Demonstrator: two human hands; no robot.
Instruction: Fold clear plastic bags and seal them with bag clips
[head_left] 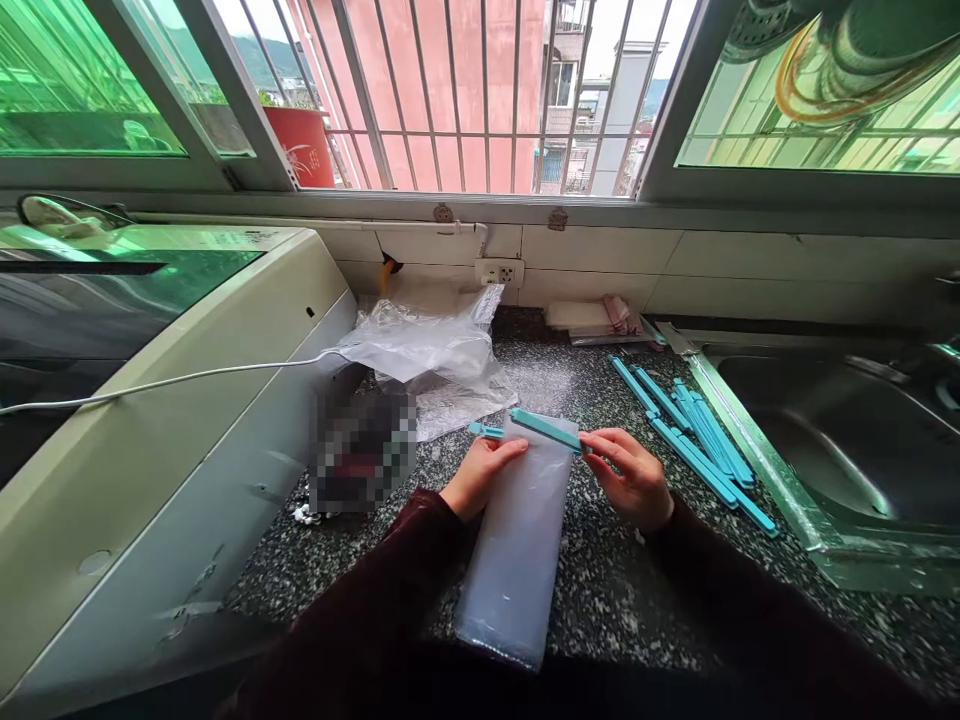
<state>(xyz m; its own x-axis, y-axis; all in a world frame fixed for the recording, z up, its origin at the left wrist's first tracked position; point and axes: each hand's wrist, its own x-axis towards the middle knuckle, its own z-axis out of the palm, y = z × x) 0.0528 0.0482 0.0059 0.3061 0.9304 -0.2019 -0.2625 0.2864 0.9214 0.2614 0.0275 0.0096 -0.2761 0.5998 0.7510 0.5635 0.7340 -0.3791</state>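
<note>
Plastic bag, translucent, milky and flat, a long teal sealing clip crossing its far end; speckled granite countertop beneath, steel sink to the right; bag between both hands, left hand pinching its left edge, right hand pinching the clip's right end.

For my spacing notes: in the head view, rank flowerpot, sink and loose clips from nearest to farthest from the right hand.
1. Loose clips, just right of the right hand.
2. Sink, right of the clips.
3. Red flowerpot, outside, upper left.
</note>
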